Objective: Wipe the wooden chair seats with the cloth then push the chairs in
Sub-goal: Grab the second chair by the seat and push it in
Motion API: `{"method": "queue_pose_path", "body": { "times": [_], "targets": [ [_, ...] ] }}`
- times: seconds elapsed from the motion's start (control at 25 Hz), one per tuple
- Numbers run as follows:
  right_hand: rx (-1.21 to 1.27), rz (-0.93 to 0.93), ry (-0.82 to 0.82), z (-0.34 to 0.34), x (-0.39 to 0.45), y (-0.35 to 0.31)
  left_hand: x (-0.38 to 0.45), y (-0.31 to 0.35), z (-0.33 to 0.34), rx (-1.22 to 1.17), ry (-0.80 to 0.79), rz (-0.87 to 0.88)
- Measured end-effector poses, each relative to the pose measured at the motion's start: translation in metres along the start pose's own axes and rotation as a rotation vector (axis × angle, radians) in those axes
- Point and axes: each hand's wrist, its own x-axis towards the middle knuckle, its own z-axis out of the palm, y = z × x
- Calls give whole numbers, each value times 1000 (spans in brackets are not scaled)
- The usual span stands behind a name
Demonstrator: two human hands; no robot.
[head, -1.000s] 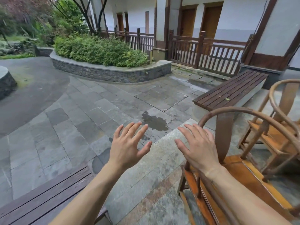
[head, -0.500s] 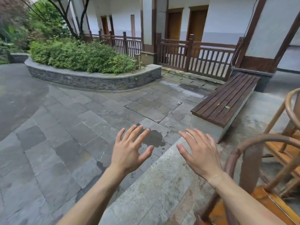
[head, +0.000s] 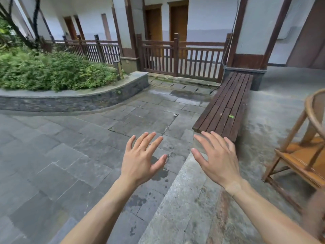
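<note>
Grey stone paving (head: 73, 155) fills the courtyard ahead of me, damp in dark patches, with a paler stone step (head: 184, 199) running under my arms. My left hand (head: 140, 161) hovers above the paving with its grip apart, fingers spread and holding nothing. My right hand (head: 218, 161) hovers just beside it, apart from it, grip likewise spread and empty. Beyond my right hand lies a dark slatted wooden bench (head: 226, 104) with a small green leaf (head: 231, 116) on its boards. One wooden chair (head: 302, 148) stands to the right of that bench, well apart from both hands, cut off by the picture's edge, its orange-brown seat showing. Left of the bench a curved stone planter wall (head: 88, 97) holds green shrubs (head: 52, 71), and behind the bench stands a brown wooden railing (head: 179, 57) before white walls
</note>
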Motion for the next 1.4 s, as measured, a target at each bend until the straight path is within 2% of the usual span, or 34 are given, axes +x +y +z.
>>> {"method": "queue_pose_path", "body": {
  "times": [0.16, 0.4, 0.76, 0.96, 1.12, 1.28, 1.4],
  "targets": [
    [-15, 24, 13, 44, 95, 60, 96, -24, 78, 6, 8, 32],
    [-67, 65, 54, 75, 224, 147, 243, -36, 169, -22, 76, 75],
    [-201, 179, 96, 142, 343, 270, 412, -35, 334, -175, 92, 206],
    [-329, 331, 139, 166, 406, 343, 535, -24, 434, -345, 113, 351],
    [-462, 494, 164, 152, 425, 405, 621, 33, 500, -486, 104, 531],
    [-630, 721, 193, 119, 390, 454, 659, 146, 546, -693, 34, 771],
    [-755, 898, 226, 84, 346, 477, 662, 246, 555, -848, 16, 953]
  ]
}}
